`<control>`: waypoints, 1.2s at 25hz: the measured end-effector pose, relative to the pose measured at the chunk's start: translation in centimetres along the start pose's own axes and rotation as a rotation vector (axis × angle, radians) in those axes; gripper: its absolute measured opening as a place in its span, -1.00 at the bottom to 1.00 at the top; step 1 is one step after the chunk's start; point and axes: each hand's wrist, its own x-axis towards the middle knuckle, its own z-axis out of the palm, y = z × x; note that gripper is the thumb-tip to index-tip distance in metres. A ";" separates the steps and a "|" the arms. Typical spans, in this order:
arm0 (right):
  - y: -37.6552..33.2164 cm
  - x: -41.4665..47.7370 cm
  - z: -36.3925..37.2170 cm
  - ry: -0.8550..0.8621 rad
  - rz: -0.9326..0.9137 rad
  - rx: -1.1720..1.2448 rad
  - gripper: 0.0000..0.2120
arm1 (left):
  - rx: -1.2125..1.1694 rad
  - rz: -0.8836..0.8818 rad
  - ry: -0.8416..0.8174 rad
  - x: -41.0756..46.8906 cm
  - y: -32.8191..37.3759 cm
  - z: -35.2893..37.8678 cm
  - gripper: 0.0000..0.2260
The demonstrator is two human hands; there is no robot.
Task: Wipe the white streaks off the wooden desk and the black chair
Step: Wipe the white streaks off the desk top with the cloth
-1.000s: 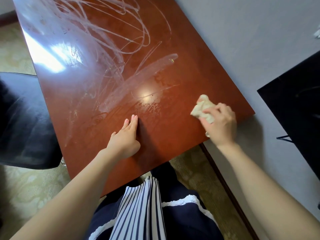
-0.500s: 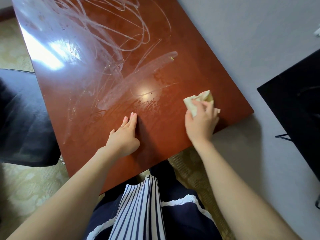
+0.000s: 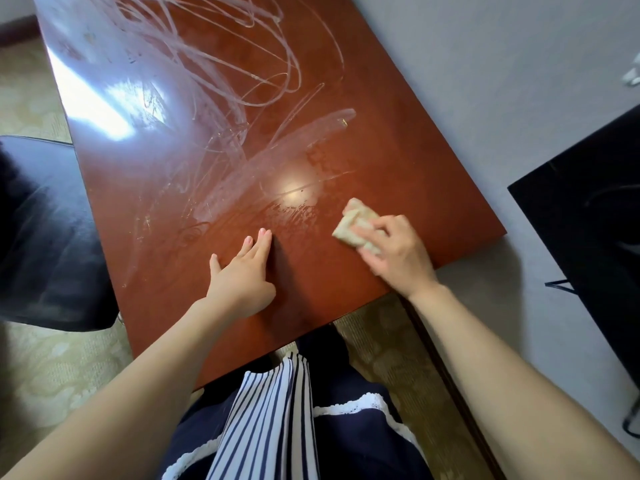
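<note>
Beige cloth (image 3: 355,223), long axis running up the desk (image 3: 398,168), clamped in right hand (image 3: 398,252); left hand (image 3: 242,275) lies flat.

The desk (image 3: 381,140) is reddish-brown wood, polished glossy, mirroring the light; the white streaks (image 3: 221,64) on it look chalky and matt; my cloth (image 3: 353,223) is pale, soft, crumpled fabric; the chair (image 3: 45,237) is smooth black leather-like stuff, faintly shiny.

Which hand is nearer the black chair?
Left. The left hand lies flat on the wooden desk, closer to the black chair off the desk's left side. The right hand, holding the cloth, is farther right, near the desk's other edge.
</note>
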 end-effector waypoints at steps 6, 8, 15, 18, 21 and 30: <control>5.7 2.5 -3.6 0.270 0.721 -0.110 -0.70 | -0.009 -0.004 0.002 0.0 0.3 -0.1 -0.17; 6.0 4.3 -3.8 0.345 0.983 -0.096 -0.68 | -0.014 -0.006 -0.001 0.0 0.3 -0.2 -0.18; -0.9 7.5 2.1 0.173 0.691 -0.069 -0.69 | -0.037 -0.004 0.002 -0.1 0.2 -0.1 -0.17; -6.5 5.8 4.2 0.127 0.479 0.047 -0.69 | -0.034 0.004 -0.004 -0.1 0.2 -0.2 -0.18; -9.1 3.2 4.7 0.047 0.256 0.112 -0.71 | -0.030 0.006 0.009 -0.2 0.1 -0.2 -0.19; -2.9 -2.9 0.1 -0.056 -0.012 0.086 -0.71 | -0.030 0.009 -0.004 -0.2 0.1 -0.4 -0.18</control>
